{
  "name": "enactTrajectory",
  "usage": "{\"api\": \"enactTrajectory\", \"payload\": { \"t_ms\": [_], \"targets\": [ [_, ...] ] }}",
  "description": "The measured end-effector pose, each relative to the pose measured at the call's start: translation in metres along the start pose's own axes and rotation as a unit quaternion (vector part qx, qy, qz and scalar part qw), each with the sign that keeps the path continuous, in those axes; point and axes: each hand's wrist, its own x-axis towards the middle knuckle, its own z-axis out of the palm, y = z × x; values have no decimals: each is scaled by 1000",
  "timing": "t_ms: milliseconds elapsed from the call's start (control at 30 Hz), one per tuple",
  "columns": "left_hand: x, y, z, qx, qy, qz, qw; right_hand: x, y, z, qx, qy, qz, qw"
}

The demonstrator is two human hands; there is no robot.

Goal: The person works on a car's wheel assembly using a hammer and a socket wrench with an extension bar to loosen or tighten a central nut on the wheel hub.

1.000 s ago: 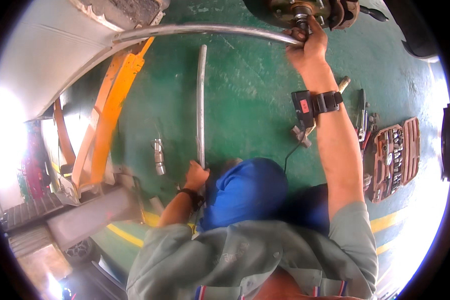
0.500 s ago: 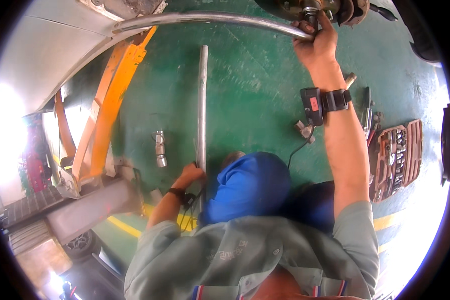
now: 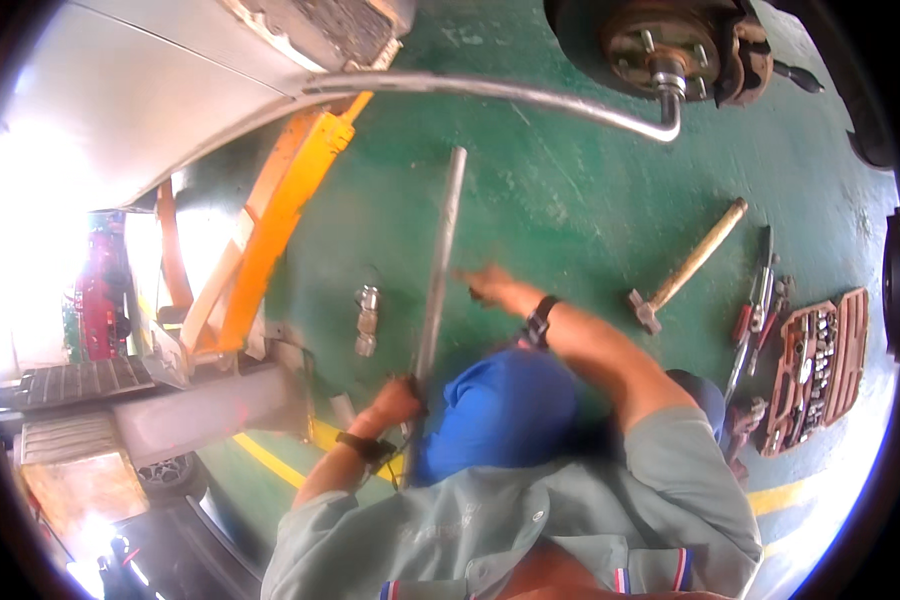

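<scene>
My left hand (image 3: 395, 400) is closed around a long straight metal pipe (image 3: 445, 230) near its lower end, beside my blue-clad knee (image 3: 500, 410). My right hand (image 3: 485, 283) is a little right of that pipe, slightly blurred, fingers apart and holding nothing. A socket (image 3: 667, 70) sits on the wheel hub (image 3: 630, 50), with a long bent metal bar (image 3: 530, 97) fitted to it and stretching leftward along the car body. Shiny joined metal fittings (image 3: 367, 320) lie left of the pipe. A hammer (image 3: 700, 250) with a wooden handle lies to the right.
An orange lift arm (image 3: 280, 220) stands at left under the pale car body (image 3: 180, 80). An open socket case (image 3: 815, 370) and long hand tools (image 3: 755, 310) lie at right. A black part (image 3: 870, 145) is at upper right; yellow lines (image 3: 265, 455) mark the green floor.
My right hand has let go of the bent bar at the hub and moved down and left toward the straight pipe. My left hand still holds that pipe, whose top now tilts rightward.
</scene>
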Motion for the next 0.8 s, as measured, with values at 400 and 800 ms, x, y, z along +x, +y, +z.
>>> {"api": "enactTrajectory", "payload": {
  "t_ms": [400,800],
  "targets": [
    [0,-21,17,-183,-10,-24,983,-15,12,56,233,-34,137,962],
    [44,-154,-82,-227,450,-144,852,-7,-12,-27,77,120,-61,988]
  ]
}}
